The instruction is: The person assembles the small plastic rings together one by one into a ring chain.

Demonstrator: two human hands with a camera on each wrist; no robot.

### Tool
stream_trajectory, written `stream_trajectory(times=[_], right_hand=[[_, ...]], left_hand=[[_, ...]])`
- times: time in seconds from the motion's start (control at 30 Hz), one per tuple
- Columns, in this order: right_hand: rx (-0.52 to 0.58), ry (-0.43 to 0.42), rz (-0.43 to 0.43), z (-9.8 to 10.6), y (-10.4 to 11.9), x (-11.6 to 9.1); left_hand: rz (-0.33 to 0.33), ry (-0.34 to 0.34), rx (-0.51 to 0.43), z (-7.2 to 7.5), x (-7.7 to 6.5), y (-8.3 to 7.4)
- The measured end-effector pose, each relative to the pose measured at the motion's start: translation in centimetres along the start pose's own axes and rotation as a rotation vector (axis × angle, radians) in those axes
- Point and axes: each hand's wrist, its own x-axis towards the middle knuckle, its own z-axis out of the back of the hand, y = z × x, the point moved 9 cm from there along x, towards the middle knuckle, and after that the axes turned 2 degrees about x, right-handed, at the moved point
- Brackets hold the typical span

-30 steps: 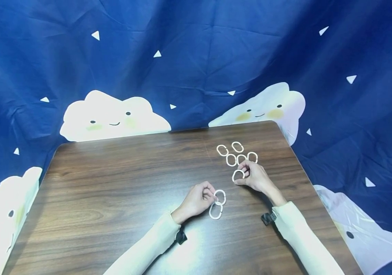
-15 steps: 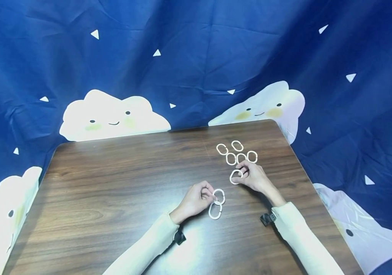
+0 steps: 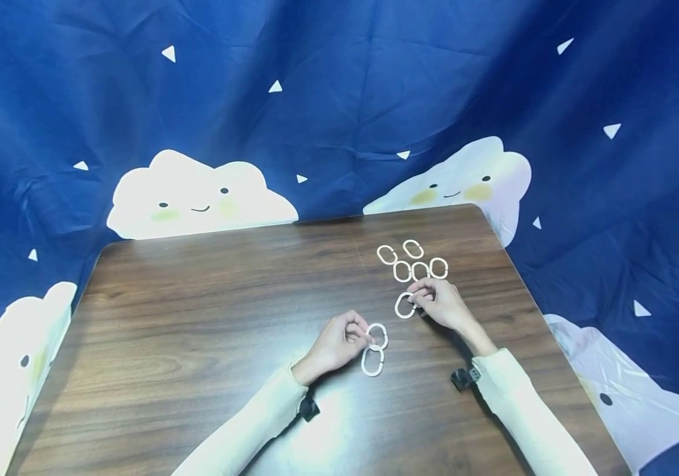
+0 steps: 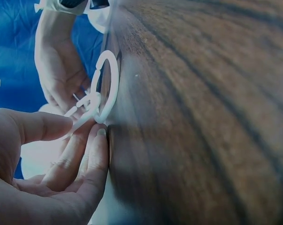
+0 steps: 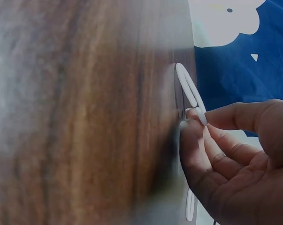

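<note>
With thumb and fingers, my left hand [image 3: 336,342] pinches a white oval split ring [image 3: 386,338]. A second split ring [image 3: 382,365] is linked through it and lies toward me; in the left wrist view this linked ring [image 4: 115,82] stands out past the fingertips, close to the wood. My right hand [image 3: 445,305], farther back and to the right, pinches a separate split ring [image 3: 397,308] by its right end. The right wrist view shows that ring [image 5: 184,82] tilted up from the fingertips, thumb on one side and forefinger on the other.
Just beyond my right hand, several more loose split rings [image 3: 395,272] lie grouped on the brown wooden table [image 3: 196,317]. A blue curtain [image 3: 327,119] printed with clouds hangs behind the table's far edge. Each wrist wears a black camera [image 3: 461,379].
The ring in my right hand has shifted slightly left, and the thumb has moved from its near edge to its right end. My left hand and the linked pair have drifted slightly left.
</note>
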Motion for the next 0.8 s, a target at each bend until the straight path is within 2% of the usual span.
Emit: stream_trajectory(times=[0.3, 0.8], right_hand=[[0.012, 0.003, 0.046, 0.0, 0.3, -0.4], [0.038, 0.034, 0.068, -0.3, 0.5, -1.4]], left_hand=[[-0.002, -0.017, 0.004, 0.4, -0.3, -0.1], [0.017, -0.036, -0.026, 0.4, -0.5, 0.4]])
